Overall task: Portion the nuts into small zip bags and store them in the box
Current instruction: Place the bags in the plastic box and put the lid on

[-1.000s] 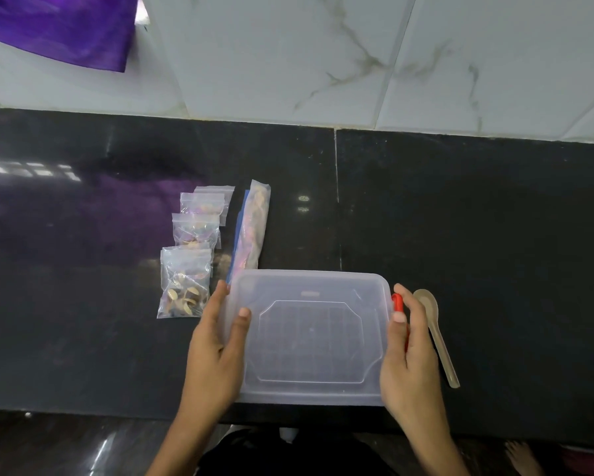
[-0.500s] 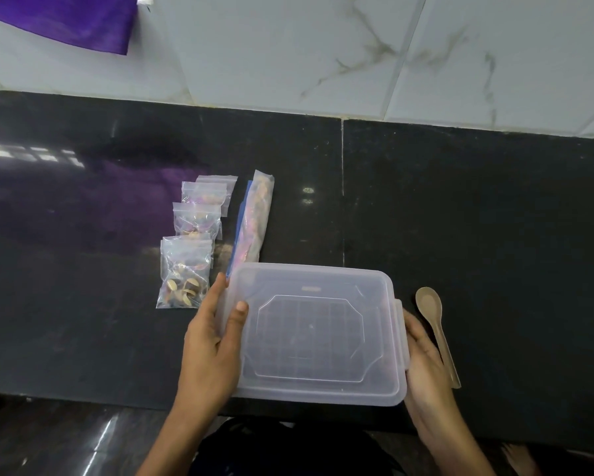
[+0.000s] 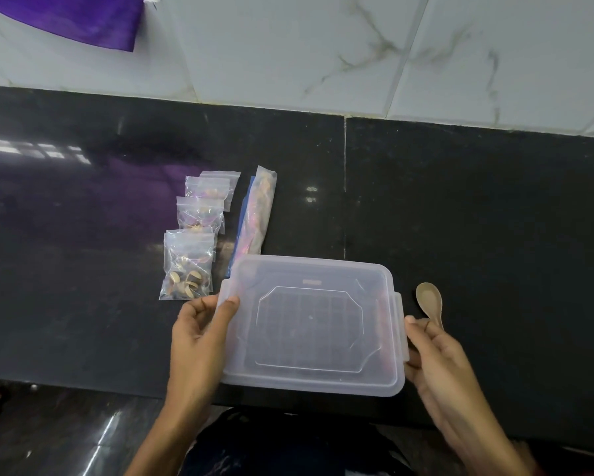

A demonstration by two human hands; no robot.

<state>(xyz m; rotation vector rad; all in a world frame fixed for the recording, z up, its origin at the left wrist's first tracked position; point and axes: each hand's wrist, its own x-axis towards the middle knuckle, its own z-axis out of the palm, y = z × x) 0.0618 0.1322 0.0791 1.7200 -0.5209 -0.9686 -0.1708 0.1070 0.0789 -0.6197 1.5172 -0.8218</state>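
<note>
A clear plastic box (image 3: 311,324) with its lid on sits at the front edge of the black counter (image 3: 477,218). My left hand (image 3: 199,334) pinches the lid's left flap between thumb and fingers. My right hand (image 3: 436,359) grips the flap on the lid's right side. Three small zip bags of nuts (image 3: 189,266) lie in an overlapping row just left of the box. A long rolled bag of nuts (image 3: 258,214) lies beside them, its near end behind the box.
A small wooden spoon (image 3: 429,300) lies on the counter right of the box, partly behind my right hand. White marble tiles (image 3: 323,53) rise behind the counter, and a purple cloth (image 3: 76,18) hangs at the top left. The floor shows below the counter edge.
My left hand moved from lying over the lid's left edge to pinching its side flap. My right hand dropped from the right rim to the side flap. The red clip seen earlier is hidden.
</note>
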